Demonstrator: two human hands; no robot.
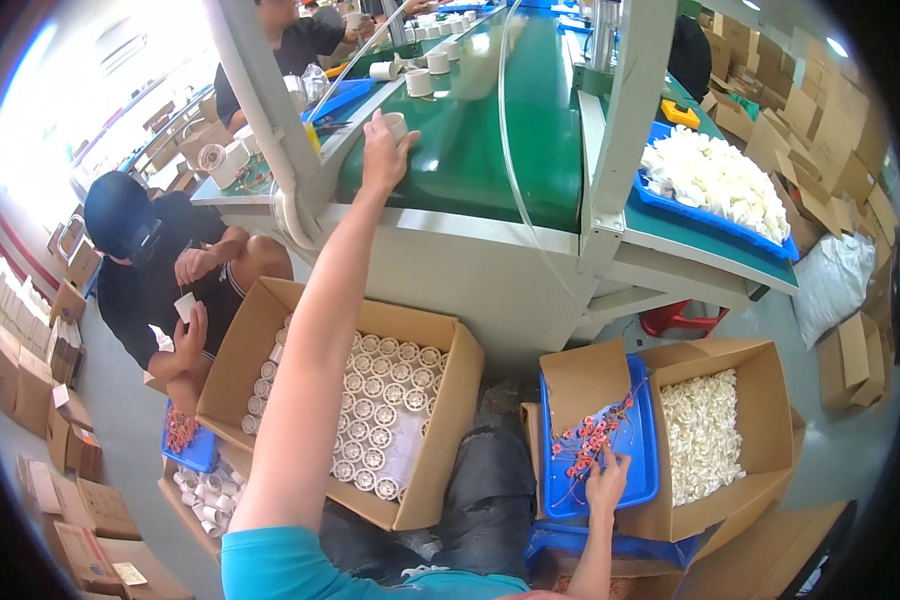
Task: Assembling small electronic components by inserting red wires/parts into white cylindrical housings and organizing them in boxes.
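l hand (384,155) w/ white plastic cup-shaped housing (395,126), near-left end of green conveyor belt (470,165)
housing prob. light, stiff, slickish; best held round side wall. looks short, round, plain. l hand curls round it; can't tell if base touches belt. r hand (607,484) at red-headed wired parts (592,432), prob. light & bendy, in blue tray (642,465) this side of belt, toward its right; pinch unclear.

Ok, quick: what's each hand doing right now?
Left hand: closed on a white cup, at the belt.
Right hand: fingers at the red parts in the blue tray; grip can't be told.
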